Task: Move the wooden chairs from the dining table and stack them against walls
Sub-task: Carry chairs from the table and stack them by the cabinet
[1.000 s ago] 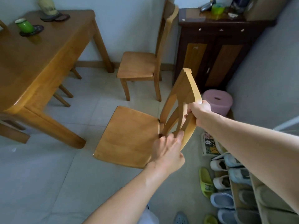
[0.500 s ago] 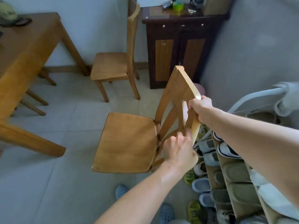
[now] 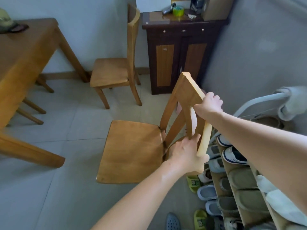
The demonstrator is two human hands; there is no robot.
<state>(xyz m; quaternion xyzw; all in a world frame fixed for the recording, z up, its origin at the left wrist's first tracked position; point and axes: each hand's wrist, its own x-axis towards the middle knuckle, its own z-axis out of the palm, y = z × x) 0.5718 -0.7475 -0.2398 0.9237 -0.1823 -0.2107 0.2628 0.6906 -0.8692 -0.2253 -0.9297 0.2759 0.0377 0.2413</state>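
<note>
Head view: both hands' grips, left hand (image 3: 186, 153) and right hand (image 3: 208, 105), clasp chair (image 3: 132, 151) beside shoe rack (image 3: 232, 193).

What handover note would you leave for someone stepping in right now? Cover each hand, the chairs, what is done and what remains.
Left hand: gripping the held chair low on its backrest.
Right hand: gripping the backrest's top rail.
Second chair stands by the far wall, next to the dark cabinet. Chair legs show under the dining table.
Done: one chair at the wall.
Left: place this chair, then clear those at the table.
</note>
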